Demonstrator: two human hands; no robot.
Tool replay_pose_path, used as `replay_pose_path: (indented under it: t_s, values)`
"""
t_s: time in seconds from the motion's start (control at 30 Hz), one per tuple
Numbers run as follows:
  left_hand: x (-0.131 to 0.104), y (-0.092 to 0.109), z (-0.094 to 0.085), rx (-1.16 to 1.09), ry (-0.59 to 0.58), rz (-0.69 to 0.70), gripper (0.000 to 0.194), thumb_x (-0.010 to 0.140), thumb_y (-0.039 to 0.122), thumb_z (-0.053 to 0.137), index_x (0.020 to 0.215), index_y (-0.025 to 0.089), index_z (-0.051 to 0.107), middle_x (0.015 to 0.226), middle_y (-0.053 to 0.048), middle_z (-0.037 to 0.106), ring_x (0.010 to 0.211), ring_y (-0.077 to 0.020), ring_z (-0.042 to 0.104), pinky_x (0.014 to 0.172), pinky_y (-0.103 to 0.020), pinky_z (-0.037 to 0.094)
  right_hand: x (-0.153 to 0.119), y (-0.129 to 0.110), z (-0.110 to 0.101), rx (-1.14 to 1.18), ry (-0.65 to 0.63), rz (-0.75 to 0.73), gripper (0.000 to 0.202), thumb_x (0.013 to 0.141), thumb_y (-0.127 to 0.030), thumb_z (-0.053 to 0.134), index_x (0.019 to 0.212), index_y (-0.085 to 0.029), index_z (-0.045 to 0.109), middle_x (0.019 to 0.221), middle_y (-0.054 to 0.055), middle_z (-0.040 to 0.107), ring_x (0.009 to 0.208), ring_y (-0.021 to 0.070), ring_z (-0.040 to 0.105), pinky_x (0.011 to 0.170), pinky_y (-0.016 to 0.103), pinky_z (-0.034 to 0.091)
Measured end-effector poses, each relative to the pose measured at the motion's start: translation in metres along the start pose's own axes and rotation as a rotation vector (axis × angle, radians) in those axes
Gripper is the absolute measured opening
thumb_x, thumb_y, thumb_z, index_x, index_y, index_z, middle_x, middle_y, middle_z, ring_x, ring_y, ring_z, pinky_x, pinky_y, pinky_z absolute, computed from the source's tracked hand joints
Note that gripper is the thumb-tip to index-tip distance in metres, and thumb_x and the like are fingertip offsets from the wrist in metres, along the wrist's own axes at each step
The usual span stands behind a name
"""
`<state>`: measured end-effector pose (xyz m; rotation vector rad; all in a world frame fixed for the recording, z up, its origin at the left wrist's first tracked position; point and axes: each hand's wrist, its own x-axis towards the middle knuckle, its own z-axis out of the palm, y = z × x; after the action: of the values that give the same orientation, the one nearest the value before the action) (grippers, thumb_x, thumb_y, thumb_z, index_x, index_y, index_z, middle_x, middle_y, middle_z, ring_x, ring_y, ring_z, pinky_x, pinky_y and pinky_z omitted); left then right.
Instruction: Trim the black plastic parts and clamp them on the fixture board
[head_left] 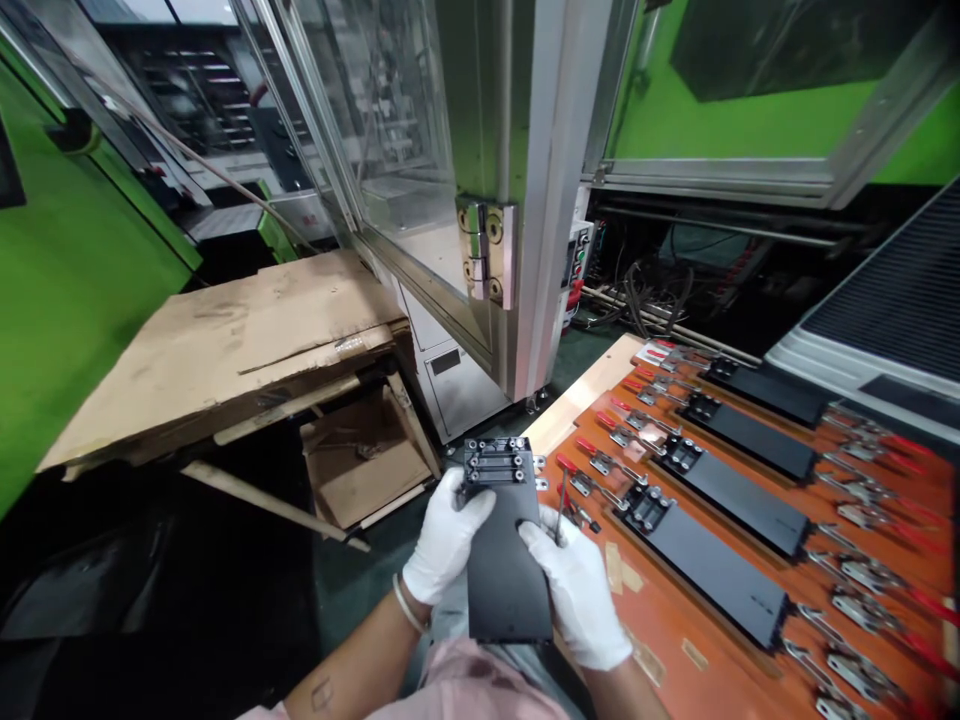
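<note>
A long black plastic panel with a ribbed, holed end is held in front of my body, that end pointing away from me. My left hand, in a white glove, grips its left edge near the ribbed end, thumb over the face. My right hand, gloved too, closes on the right edge with the thumb lying on the face. A thin, dark rod-like tool sticks up from the right fingers; its exact kind is unclear. The fingers beneath the panel are hidden.
To the right, an orange bench carries several similar black panels between red-handled toggle clamps. A hinged glass door frame stands ahead. Cardboard covers a surface at left, above an open box. Green machines flank the space.
</note>
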<state>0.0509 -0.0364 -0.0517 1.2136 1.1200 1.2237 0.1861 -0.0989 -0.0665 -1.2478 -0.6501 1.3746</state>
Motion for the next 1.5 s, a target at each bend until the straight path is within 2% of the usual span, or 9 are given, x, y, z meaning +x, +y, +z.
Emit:
replay_pose_path:
  t_s: [0.13, 0.23, 0.33, 0.43, 0.6, 0.8, 1.13, 1.37, 1.5]
  values:
    - [0.004, 0.012, -0.003, -0.015, -0.105, -0.046, 0.026, 0.077, 0.028, 0.067, 0.100, 0.016, 0.066, 0.101, -0.006, 0.071, 0.097, -0.0221, 0.062, 0.091, -0.034, 0.046, 0.004, 0.005, -0.005, -0.149, 0.152, -0.094, 0.044, 0.074, -0.050, 0.070, 0.102, -0.017, 0.061, 0.092, 0.006, 0.069, 0.083, 0.0225, 0.063, 0.076, 0.034, 0.051]
    - [0.009, 0.021, -0.013, 0.040, -0.142, -0.068, 0.025, 0.079, 0.025, 0.064, 0.102, 0.016, 0.067, 0.104, -0.006, 0.072, 0.097, -0.0227, 0.062, 0.091, -0.035, 0.046, 0.005, -0.011, -0.018, -0.421, 0.334, -0.337, 0.031, 0.086, -0.047, 0.057, 0.101, -0.020, 0.056, 0.098, 0.007, 0.064, 0.092, 0.0232, 0.060, 0.084, 0.038, 0.049]
    - [0.012, 0.027, -0.021, 0.127, -0.252, -0.060, 0.024, 0.078, 0.018, 0.062, 0.101, 0.017, 0.067, 0.104, -0.005, 0.071, 0.100, -0.0222, 0.062, 0.094, -0.034, 0.044, 0.005, -0.040, -0.027, -0.733, 0.098, -0.616, 0.021, 0.094, -0.035, 0.046, 0.095, -0.022, 0.062, 0.095, 0.008, 0.060, 0.093, 0.0226, 0.058, 0.087, 0.039, 0.046]
    - [0.011, 0.031, -0.026, 0.195, -0.337, -0.033, 0.030, 0.077, 0.014, 0.061, 0.106, 0.018, 0.066, 0.109, -0.004, 0.070, 0.104, -0.0225, 0.061, 0.098, -0.034, 0.041, 0.008, -0.064, -0.023, -0.944, -0.179, -0.727, 0.022, 0.096, -0.027, 0.045, 0.092, -0.023, 0.067, 0.086, 0.006, 0.058, 0.080, 0.0197, 0.056, 0.075, 0.034, 0.048]
    - [0.007, 0.038, -0.030, 0.195, -0.393, -0.010, 0.036, 0.077, 0.012, 0.060, 0.113, 0.018, 0.063, 0.116, -0.006, 0.068, 0.110, -0.0236, 0.059, 0.101, -0.036, 0.040, 0.018, -0.074, -0.002, -1.165, -0.306, -0.774, 0.025, 0.091, -0.017, 0.044, 0.083, -0.022, 0.067, 0.080, 0.004, 0.056, 0.072, 0.0174, 0.054, 0.068, 0.030, 0.045]
    - [0.005, 0.044, -0.044, 0.181, -0.400, 0.001, 0.039, 0.078, 0.015, 0.062, 0.116, 0.014, 0.060, 0.119, -0.009, 0.067, 0.112, -0.0252, 0.058, 0.102, -0.039, 0.040, 0.029, -0.067, 0.010, -1.096, -0.410, -0.887, 0.025, 0.091, -0.016, 0.043, 0.083, -0.021, 0.066, 0.083, 0.004, 0.054, 0.067, 0.0141, 0.050, 0.063, 0.026, 0.040]
    - [0.002, 0.037, -0.049, 0.273, -0.311, 0.015, 0.037, 0.081, 0.016, 0.059, 0.118, 0.016, 0.060, 0.121, -0.007, 0.066, 0.114, -0.0230, 0.058, 0.104, -0.038, 0.039, 0.040, -0.040, 0.017, -0.973, -0.324, -0.962, 0.023, 0.097, -0.020, 0.044, 0.086, -0.019, 0.064, 0.082, 0.004, 0.050, 0.072, 0.0141, 0.052, 0.069, 0.026, 0.044]
    - [0.007, 0.045, -0.052, 0.226, -0.409, -0.008, 0.040, 0.076, 0.011, 0.060, 0.116, 0.014, 0.060, 0.117, -0.007, 0.068, 0.109, -0.0228, 0.061, 0.100, -0.037, 0.043, 0.040, -0.049, 0.011, -0.980, -0.506, -0.952, 0.022, 0.097, -0.019, 0.045, 0.089, -0.021, 0.065, 0.086, 0.003, 0.051, 0.068, 0.0116, 0.047, 0.063, 0.024, 0.042]
    - [0.005, 0.044, -0.047, 0.308, -0.342, 0.028, 0.041, 0.078, 0.011, 0.057, 0.118, 0.015, 0.059, 0.123, -0.009, 0.066, 0.113, -0.0230, 0.059, 0.104, -0.039, 0.040, 0.041, -0.043, 0.014, -0.956, -0.400, -0.993, 0.023, 0.097, -0.019, 0.046, 0.082, -0.019, 0.063, 0.082, 0.003, 0.049, 0.069, 0.0122, 0.047, 0.064, 0.025, 0.041]
